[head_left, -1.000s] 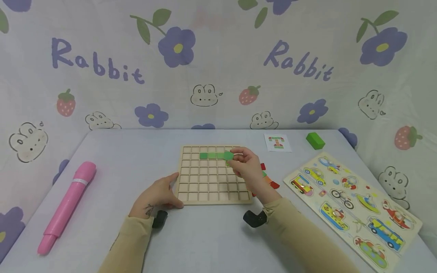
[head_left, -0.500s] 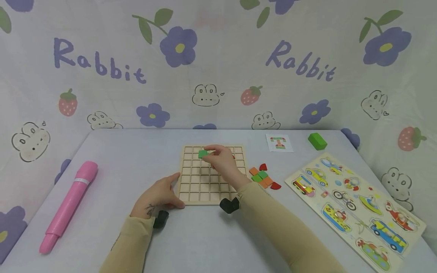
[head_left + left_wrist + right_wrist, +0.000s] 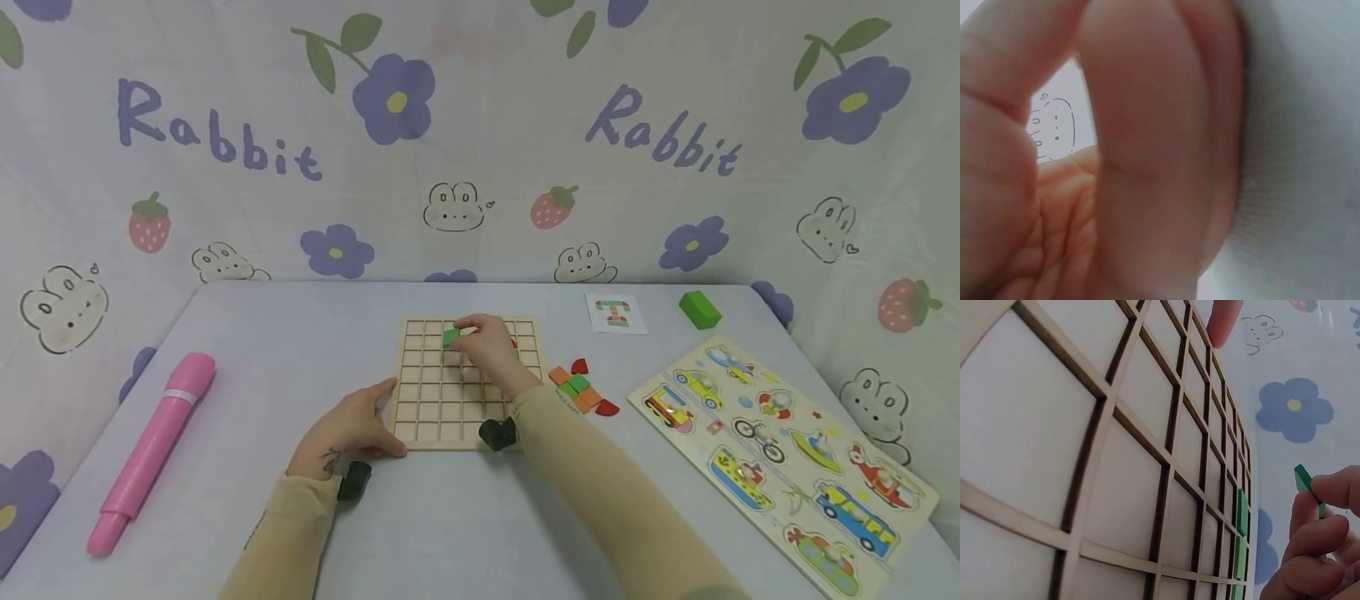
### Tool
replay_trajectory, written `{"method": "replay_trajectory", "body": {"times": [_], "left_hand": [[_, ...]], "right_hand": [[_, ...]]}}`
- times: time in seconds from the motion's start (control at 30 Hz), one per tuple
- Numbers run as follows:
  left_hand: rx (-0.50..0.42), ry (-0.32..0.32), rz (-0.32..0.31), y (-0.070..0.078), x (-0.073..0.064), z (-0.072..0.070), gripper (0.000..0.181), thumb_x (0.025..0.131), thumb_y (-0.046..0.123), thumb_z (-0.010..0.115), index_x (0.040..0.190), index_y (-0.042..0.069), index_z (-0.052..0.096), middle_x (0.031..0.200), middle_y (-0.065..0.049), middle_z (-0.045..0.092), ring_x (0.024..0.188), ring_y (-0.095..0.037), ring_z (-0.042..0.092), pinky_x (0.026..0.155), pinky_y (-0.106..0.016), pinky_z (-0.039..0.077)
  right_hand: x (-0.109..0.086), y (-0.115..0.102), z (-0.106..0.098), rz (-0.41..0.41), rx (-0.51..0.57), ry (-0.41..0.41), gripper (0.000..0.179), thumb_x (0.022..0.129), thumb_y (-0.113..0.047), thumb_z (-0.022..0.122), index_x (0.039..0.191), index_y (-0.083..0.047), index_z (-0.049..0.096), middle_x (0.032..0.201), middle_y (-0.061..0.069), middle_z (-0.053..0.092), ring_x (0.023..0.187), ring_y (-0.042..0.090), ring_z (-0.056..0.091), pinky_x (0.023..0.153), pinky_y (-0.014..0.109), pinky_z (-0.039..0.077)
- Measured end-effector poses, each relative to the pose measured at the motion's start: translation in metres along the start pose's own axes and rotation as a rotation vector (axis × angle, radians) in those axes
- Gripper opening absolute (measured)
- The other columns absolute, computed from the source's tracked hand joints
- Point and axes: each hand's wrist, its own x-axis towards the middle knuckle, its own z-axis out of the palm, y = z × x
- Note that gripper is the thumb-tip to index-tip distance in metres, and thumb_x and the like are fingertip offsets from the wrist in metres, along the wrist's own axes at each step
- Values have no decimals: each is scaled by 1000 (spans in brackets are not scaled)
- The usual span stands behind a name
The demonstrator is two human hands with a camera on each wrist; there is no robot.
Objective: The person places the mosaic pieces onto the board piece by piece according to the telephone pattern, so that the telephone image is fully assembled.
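Note:
A wooden grid board (image 3: 437, 411) lies mid-table. My right hand (image 3: 487, 350) is above its far part, pinching a green square tile (image 3: 451, 337) between thumb and finger. In the right wrist view that tile (image 3: 1302, 478) is raised apart from the board, and green tiles (image 3: 1239, 556) sit in cells along the far row. A bit of a red piece (image 3: 514, 342) shows beyond my right hand, which hides much of that row. My left hand (image 3: 347, 429) rests against the board's left edge, thumb by the near corner. Its blurred fingers (image 3: 1147, 150) fill the left wrist view.
Loose orange tiles (image 3: 588, 397), green tiles and red curved pieces (image 3: 607, 407) lie right of the board. Behind are a pattern card (image 3: 616, 314) and a green block (image 3: 700, 309). A vehicle puzzle board (image 3: 780, 458) is at right, a pink marker-shaped object (image 3: 153, 450) at left.
My right hand has moved left along the far row with a green tile, then shifted slightly right. This uncovers the loose pieces beside the board. My left hand has stayed at the edge.

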Motion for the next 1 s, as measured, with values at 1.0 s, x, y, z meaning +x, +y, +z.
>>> {"method": "replay_trajectory", "body": {"times": [1.0], "left_hand": [[-3, 7, -16, 1, -2, 2, 112, 55, 9, 87, 148, 15, 24, 74, -7, 51, 53, -16, 50, 52, -27, 43]], "right_hand": [[5, 41, -120, 215, -151, 181, 35, 81, -11, 63, 115, -6, 59, 96, 8, 55, 80, 20, 48, 65, 31, 43]]}}
